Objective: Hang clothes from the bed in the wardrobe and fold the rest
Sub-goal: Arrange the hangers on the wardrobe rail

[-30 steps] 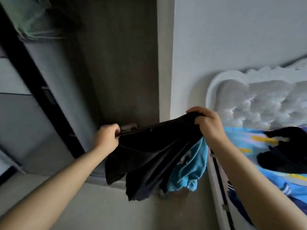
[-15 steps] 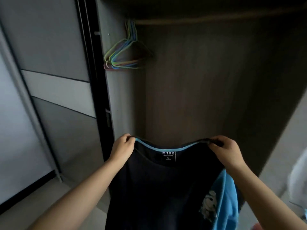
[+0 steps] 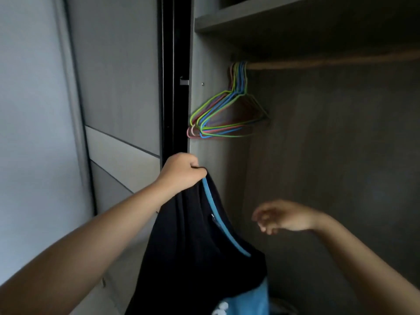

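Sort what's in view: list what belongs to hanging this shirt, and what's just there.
For the job: dark shirt, gripped by the left hand; right hand, free; coloured hangers; wardrobe rail.

Just there: sliding door; upper shelf.

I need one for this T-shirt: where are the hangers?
In the head view, the coloured wire hangers hang bunched at the left end of the wardrobe rail, against the side panel, above the left hand.

The shirt (image 3: 195,258) is running off the bottom edge, its print cut short. The right hand (image 3: 284,215) is blurring, its fingers (image 3: 261,220) too smeared to count. The rail (image 3: 329,63) is leaving at the right edge.
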A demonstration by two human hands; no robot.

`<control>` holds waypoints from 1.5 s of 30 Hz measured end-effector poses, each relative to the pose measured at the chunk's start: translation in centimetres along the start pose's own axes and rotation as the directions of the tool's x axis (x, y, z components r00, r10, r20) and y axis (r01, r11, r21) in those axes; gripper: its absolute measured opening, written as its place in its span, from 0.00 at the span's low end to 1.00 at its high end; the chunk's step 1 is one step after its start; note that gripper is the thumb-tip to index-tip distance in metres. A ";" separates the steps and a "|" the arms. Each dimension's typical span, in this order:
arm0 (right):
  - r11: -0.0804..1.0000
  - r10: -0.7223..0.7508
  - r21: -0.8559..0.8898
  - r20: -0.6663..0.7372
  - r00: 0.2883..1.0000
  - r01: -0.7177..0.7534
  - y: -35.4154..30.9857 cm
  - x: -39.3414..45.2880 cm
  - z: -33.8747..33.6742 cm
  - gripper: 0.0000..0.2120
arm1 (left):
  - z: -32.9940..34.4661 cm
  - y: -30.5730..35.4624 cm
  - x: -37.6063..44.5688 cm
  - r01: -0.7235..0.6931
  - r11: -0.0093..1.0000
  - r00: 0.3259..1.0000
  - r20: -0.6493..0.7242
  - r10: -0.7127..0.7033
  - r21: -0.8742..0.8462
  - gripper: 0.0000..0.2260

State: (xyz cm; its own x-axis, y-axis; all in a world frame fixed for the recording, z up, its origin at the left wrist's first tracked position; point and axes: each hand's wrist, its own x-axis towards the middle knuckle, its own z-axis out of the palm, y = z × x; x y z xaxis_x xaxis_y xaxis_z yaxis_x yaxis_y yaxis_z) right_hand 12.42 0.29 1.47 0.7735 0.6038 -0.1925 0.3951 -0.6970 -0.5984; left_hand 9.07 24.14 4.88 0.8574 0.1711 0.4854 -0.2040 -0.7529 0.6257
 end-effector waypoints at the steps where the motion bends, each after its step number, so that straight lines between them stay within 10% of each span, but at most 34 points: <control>1: 0.999 -0.026 -0.022 -0.036 0.999 0.025 -0.7 2.0 -0.8 0.11 | -0.3 -0.2 0.9 -0.049 0.995 0.999 0.009 0.048 0.085 0.16; 7: 0.985 -0.170 -0.068 -0.349 0.921 0.156 -7.1 12.0 -4.7 0.11 | -2.5 -3.7 7.3 -0.161 0.949 0.983 -0.041 0.178 0.270 0.16; 14: 0.955 0.078 0.221 -0.830 0.552 0.197 -12.5 23.0 -10.0 0.17 | -5.8 -8.3 14.4 -0.299 0.908 0.935 -0.100 0.341 0.294 0.13; 19: 0.932 0.299 0.354 -0.870 0.392 0.074 -13.6 26.1 -11.8 0.17 | -6.7 -10.6 16.4 -0.398 0.881 0.901 -0.074 0.428 0.255 0.09; 31: 0.940 0.310 0.281 -0.940 0.140 -0.195 -13.5 23.9 -11.5 0.18 | -5.4 -13.4 17.4 -0.551 0.833 0.832 -0.042 0.553 0.045 0.16; 38: 0.945 0.313 0.309 -0.950 0.023 -0.110 -11.3 17.9 -4.1 0.04 | -3.4 -13.2 15.1 -0.588 0.808 0.808 -0.009 0.589 0.038 0.07; 45: 0.912 0.410 0.410 -0.911 -0.036 0.005 -4.0 5.6 12.3 0.15 | 2.0 -8.8 8.6 -0.614 0.772 0.757 0.156 0.635 -0.163 0.11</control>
State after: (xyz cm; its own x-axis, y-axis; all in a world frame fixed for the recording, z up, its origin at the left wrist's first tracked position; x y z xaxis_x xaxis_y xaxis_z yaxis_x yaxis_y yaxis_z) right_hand 9.07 11.30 -6.80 0.5855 -0.6604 0.4701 0.1612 -0.4735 -0.8659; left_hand 19.18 30.97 2.33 0.5934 -0.4477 0.6689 -0.7609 -0.5831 0.2847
